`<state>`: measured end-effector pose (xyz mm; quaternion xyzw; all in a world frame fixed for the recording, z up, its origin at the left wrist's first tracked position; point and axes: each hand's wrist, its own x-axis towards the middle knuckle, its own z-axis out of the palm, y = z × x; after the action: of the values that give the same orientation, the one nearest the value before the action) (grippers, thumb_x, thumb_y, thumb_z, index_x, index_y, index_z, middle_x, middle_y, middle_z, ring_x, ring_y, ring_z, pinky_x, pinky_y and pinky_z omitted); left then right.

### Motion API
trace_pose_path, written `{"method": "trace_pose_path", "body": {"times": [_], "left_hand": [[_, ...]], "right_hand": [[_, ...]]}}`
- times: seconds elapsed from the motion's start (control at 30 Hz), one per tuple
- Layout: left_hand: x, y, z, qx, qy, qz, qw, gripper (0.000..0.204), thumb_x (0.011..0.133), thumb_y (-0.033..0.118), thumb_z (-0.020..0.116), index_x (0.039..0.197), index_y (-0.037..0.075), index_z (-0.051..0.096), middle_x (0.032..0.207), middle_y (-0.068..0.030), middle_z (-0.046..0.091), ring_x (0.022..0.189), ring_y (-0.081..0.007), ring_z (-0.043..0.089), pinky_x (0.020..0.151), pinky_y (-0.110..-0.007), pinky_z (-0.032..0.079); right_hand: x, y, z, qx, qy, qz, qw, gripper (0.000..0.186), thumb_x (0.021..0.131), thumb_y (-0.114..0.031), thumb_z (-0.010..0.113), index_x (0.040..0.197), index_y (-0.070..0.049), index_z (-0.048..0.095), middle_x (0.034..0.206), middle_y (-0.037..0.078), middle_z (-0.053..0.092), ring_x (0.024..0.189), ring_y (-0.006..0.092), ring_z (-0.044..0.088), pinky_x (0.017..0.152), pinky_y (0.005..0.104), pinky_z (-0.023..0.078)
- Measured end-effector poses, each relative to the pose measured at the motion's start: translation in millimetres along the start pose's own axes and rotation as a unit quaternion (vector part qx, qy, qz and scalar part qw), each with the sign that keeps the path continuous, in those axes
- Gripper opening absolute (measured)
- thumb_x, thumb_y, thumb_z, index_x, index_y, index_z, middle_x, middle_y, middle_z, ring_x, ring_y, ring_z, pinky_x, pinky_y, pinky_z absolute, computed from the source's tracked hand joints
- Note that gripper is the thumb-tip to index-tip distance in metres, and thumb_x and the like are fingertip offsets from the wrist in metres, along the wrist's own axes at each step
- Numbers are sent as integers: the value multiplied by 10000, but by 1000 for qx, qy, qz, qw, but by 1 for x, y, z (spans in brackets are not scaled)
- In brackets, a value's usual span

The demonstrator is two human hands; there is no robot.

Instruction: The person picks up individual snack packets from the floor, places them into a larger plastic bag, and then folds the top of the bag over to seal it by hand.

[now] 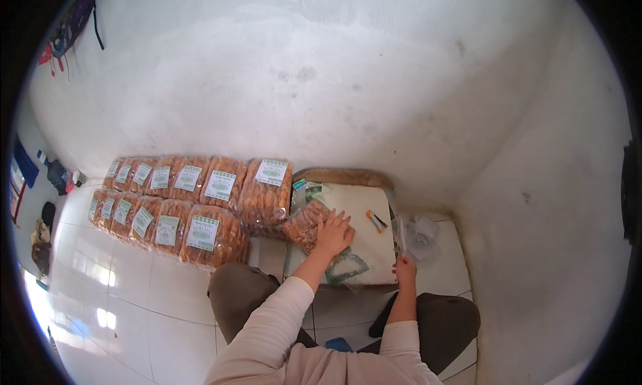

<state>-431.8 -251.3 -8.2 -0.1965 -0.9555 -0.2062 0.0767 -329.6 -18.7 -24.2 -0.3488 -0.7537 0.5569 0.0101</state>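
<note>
My left hand (334,233) lies with fingers spread on a clear plastic bag of brown snack pieces (304,226), pressing it onto a low white-topped block (361,201). The bag's green-printed plastic (348,268) spreads past my hand toward the block's near edge. My right hand (404,268) is closed at the block's right edge. A pale, thin strip rises from its fingers, but its kind is unclear. Between the hands, farther back, lies a small orange-and-white stick with a dark part (376,221).
Two rows of filled snack bags (221,184) with white-and-green labels stand on the tiled floor (127,278) to the left. Crumpled clear plastic (422,238) lies right of the block. A white wall (321,104) rises behind. My folded legs (445,325) flank the near side.
</note>
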Motion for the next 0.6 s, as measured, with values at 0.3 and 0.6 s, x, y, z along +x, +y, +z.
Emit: {"method": "trace_pose_path", "body": {"times": [0.3, 0.6], "left_hand": [[-32, 3, 25, 58, -63, -28, 996, 631, 879, 482, 393, 1398, 136, 301, 1487, -67, 184, 1379, -255, 117, 1065, -561, 21], [-9, 21, -4, 3, -173, -61, 983, 703, 845, 562, 396, 1405, 151, 288, 1498, -78, 150, 1383, -278, 101, 1070, -559, -5]], "right_hand": [[-56, -149, -71, -39, -36, -277, 959, 236, 866, -185, 554, 1043, -35, 598, 799, 71, 619, 687, 152, 601, 627, 285, 475], [24, -172, -119, -319, -27, -278, 906, 269, 789, -238, 621, 961, -31, 633, 826, 110, 643, 737, 207, 606, 681, 336, 481]]}}
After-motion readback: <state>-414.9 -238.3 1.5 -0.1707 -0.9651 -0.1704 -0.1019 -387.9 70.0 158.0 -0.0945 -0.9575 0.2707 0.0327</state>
